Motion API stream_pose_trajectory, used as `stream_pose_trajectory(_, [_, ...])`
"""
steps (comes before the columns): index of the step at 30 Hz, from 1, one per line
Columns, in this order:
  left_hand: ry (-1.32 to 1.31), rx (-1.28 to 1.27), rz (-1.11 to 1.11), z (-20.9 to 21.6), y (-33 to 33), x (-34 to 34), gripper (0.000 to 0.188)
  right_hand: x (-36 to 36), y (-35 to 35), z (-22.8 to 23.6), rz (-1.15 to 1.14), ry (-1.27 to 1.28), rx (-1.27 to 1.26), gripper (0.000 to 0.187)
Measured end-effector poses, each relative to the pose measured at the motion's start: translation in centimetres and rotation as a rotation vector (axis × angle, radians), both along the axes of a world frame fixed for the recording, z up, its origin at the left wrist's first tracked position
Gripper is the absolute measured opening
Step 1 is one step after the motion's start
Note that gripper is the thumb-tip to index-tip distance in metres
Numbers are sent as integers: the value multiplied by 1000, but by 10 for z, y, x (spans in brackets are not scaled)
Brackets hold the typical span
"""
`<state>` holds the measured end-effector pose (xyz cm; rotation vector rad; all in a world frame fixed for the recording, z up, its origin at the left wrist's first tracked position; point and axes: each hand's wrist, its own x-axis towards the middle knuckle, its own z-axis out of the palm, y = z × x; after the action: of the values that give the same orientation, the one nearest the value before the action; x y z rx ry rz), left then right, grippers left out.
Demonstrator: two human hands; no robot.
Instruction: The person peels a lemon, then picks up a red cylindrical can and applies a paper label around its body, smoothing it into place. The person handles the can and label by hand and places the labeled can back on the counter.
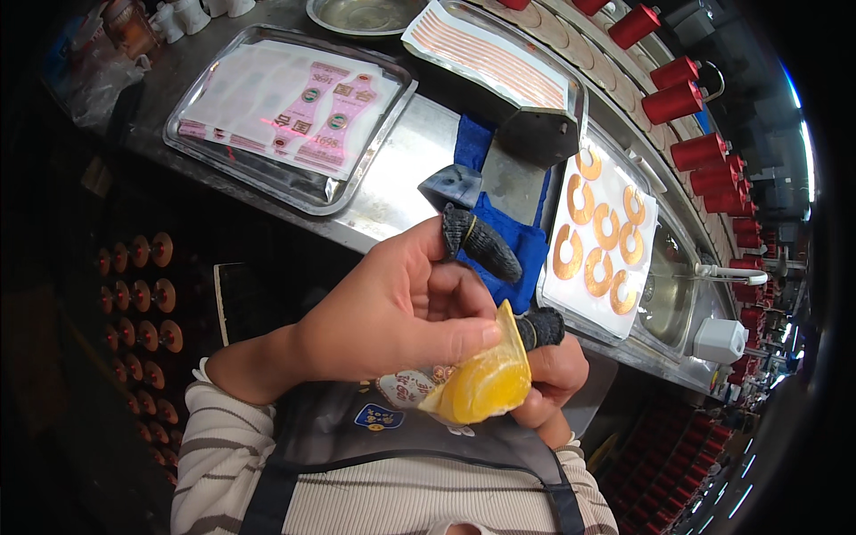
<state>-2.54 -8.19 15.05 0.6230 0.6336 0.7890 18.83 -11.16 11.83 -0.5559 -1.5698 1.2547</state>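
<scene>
My left hand (383,312) pinches the upper edge of a yellow, glossy, folded piece (486,388), thin and pointed at the top, rounded below; I cannot tell whether it is cloth or sponge. A black finger cover (486,245) with a thin band sits on the raised left index finger. My right hand (555,374) holds the piece's right side, its fingers partly hidden behind it. Another black finger cover (542,330) is on a right-hand finger. Both hands are in front of my dark apron (339,428), nearest a blue cloth (513,236) on the bench.
A metal tray (330,201) with pink-printed sheets lies left. Behind are a tray of orange-striped sheets (490,58) and a dark metal block (539,138). Right, gold C-shaped decals (606,227) lie on a white sheet beside a sink (664,285). Red vessels (673,102) line a curved conveyor.
</scene>
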Motion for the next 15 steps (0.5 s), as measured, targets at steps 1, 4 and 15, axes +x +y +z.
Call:
stream_pose_trajectory(1, [-20, 0, 14, 5, -2, 0, 54, 0, 0, 0, 32, 47, 24, 8])
stream_pose_trajectory(4, [-29, 83, -23, 23, -8, -7, 56, -2, 6, 5, 83, 118, 86, 10])
stream_pose_trajectory(15, [-583, 609, 72, 35, -25, -5, 47, -36, -13, 54, 240, 273, 329, 22])
